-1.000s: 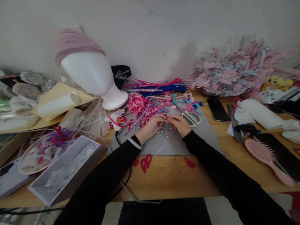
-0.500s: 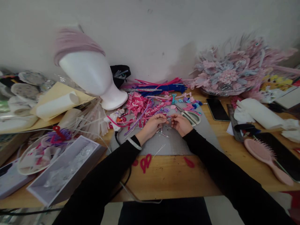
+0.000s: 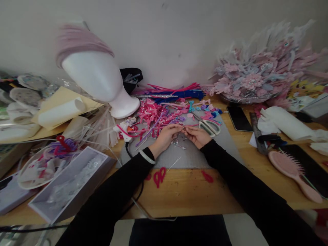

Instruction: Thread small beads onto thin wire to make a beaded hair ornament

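Note:
Over the grey mat [image 3: 194, 157], my left hand [image 3: 167, 136] and my right hand [image 3: 197, 136] meet at the fingertips. Both are closed in a pinch around something too small to make out. A thin silvery beaded strand [image 3: 178, 144] shows just below the fingers; whether it joins what they hold I cannot tell. Scissors with pale handles [image 3: 210, 127] lie just beyond my right hand. Pink pipe-cleaner pieces [image 3: 151, 114] are heaped behind my left hand. Red looped pieces [image 3: 159, 176] and another red piece [image 3: 207, 176] lie near the table's front edge.
A white foam head [image 3: 94, 78] stands at the back left. In front of it are a box of clear packets [image 3: 74, 184] and a cable [image 3: 128, 150]. Pink and grey flowers [image 3: 252, 80] fill a bowl at the back right, near a phone [image 3: 239, 118] and a pink hairbrush [image 3: 285, 164].
My right hand has moved slightly left and turned, so its fingertips now meet those of my left hand. The left hand stays nearly in place. The camera view has shifted a little.

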{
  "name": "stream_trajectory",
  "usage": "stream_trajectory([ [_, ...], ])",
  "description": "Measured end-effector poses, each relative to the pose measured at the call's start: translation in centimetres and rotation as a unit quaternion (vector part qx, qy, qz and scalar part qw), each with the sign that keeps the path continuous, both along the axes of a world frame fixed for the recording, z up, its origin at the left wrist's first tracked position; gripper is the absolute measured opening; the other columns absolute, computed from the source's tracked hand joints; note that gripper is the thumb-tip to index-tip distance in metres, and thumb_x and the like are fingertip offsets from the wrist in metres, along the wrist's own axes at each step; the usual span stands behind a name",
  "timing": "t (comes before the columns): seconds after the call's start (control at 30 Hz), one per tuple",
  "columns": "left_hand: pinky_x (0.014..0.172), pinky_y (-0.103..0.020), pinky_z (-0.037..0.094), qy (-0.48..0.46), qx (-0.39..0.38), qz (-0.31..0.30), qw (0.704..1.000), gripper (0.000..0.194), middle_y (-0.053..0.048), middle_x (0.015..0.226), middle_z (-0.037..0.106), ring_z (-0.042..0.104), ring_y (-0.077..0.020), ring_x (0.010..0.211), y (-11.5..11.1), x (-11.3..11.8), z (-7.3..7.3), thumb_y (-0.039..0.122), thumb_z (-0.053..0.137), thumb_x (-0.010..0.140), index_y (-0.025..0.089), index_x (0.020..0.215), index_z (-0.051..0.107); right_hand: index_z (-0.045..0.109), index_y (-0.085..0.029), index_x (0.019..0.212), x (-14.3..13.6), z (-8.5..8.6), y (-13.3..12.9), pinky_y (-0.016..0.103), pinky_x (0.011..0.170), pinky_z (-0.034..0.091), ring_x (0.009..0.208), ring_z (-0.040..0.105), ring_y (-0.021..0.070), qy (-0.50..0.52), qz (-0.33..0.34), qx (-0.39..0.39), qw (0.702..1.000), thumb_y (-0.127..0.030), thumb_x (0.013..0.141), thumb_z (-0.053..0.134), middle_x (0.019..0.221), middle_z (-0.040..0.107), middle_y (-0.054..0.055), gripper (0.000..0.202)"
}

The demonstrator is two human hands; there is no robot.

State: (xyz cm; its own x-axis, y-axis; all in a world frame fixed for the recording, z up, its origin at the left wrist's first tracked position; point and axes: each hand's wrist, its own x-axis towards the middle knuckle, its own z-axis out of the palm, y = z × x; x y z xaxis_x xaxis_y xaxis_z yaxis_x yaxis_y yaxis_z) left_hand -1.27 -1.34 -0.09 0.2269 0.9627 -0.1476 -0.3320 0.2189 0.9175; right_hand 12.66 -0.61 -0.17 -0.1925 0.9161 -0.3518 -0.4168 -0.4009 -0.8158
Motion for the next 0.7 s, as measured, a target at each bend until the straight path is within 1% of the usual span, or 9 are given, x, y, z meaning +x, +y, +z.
stream_trajectory([
  [0.13, 0.043, -0.02, 0.021, -0.008, -0.004, 0.009, 1.0, 0.008, 0.0, 0.059, 0.058, 0.034, -0.003, 0.044, -0.11, 0.08, 0.44, 0.016, 0.059, 0.062, 0.012, 0.069, 0.061, 0.066, -0.014, 0.066, 0.09, -0.1, 0.09, 0.013, 0.055, 0.051, 0.054, 0.058, 0.0052, 0.019, 0.019, 0.002, 1.0, -0.002, 0.064, 0.061, 0.065, 0.067, 0.002, 0.013],
  [0.23, 0.044, -0.02, 0.022, -0.016, -0.006, 0.005, 1.0, 0.006, 0.0, 0.058, 0.057, 0.036, -0.0031, 0.045, -0.07, 0.07, 0.45, 0.015, 0.058, 0.062, 0.012, 0.067, 0.06, 0.066, -0.014, 0.068, 0.03, -0.07, 0.07, 0.013, 0.053, 0.051, 0.052, 0.058, 0.0051, 0.019, 0.031, -0.002, 0.999, -0.003, 0.065, 0.06, 0.064, 0.067, 0.002, 0.013],
  [0.5, 0.046, -0.019, 0.024, -0.019, -0.003, -0.002, 1.0, 0.008, 0.0, 0.061, 0.058, 0.036, -0.003, 0.046, 0.35, 0.03, -0.42, 0.018, 0.059, 0.063, 0.012, 0.068, 0.059, 0.065, -0.014, 0.064, -0.3, 0.11, -0.24, 0.017, 0.057, 0.05, 0.059, 0.06, 0.0074, 0.007, 0.01, 0.008, 1.0, -0.002, 0.062, 0.061, 0.063, 0.066, 0.002, 0.013],
  [0.7, 0.045, -0.02, 0.022, -0.002, 0.004, 0.001, 1.0, 0.008, 0.0, 0.06, 0.058, 0.036, -0.0029, 0.044, 0.22, 0.01, -0.21, 0.018, 0.059, 0.062, 0.012, 0.068, 0.06, 0.064, -0.016, 0.067, -0.29, -0.2, -0.16, 0.019, 0.057, 0.049, 0.058, 0.059, 0.0075, 0.002, -0.002, 0.021, 1.0, -0.005, 0.059, 0.065, 0.064, 0.065, 0.0, 0.013],
])
